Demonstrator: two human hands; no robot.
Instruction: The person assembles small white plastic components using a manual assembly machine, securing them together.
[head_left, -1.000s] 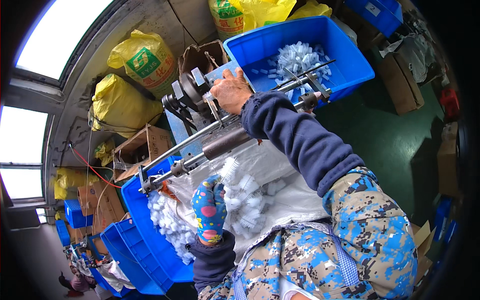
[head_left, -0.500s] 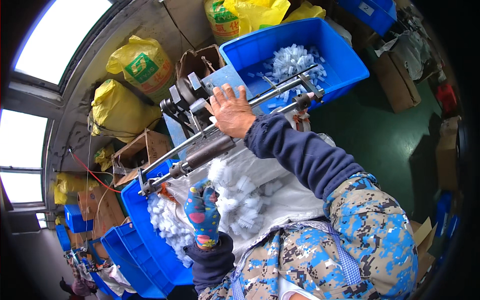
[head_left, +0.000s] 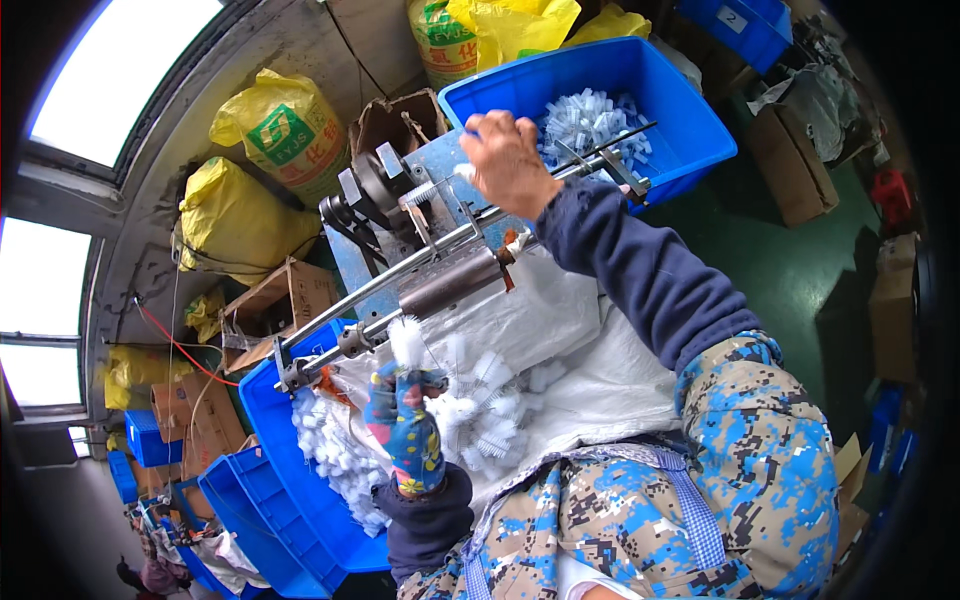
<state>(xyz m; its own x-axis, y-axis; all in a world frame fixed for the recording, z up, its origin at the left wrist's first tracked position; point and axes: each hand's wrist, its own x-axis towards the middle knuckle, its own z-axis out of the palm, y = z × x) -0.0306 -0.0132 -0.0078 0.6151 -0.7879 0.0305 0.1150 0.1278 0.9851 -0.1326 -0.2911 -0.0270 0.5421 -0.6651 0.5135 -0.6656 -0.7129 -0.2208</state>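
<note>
My left hand (head_left: pixel 408 430), in a blue patterned glove, is closed with its fingers pinched together. A white bristle brush (head_left: pixel 407 342) stands out from its fingertips, below the metal rods. A heap of white bristle brushes (head_left: pixel 485 405) lies beside it on a white sheet (head_left: pixel 610 385) over my lap. My bare right hand (head_left: pixel 508 165) hovers over the right end of the machine (head_left: pixel 400 195), thumb apart from the bent fingers; I see nothing in it. One small white ridged piece (head_left: pixel 422 192) sits at the machine's head, left of that hand.
A blue bin (head_left: pixel 690 130) at the far right holds clear plastic pieces (head_left: pixel 590 125). Another blue bin (head_left: pixel 335 530) at the left holds white brushes (head_left: pixel 335 450). Long metal rods (head_left: pixel 375 325) cross in front of me. Yellow sacks (head_left: pixel 235 220) and cardboard boxes (head_left: pixel 280 300) stand behind.
My right hand has moved right and away from the machine's head, uncovering the ridged piece. The upper thin rod has shifted right. My left hand has turned slightly, its brush further left.
</note>
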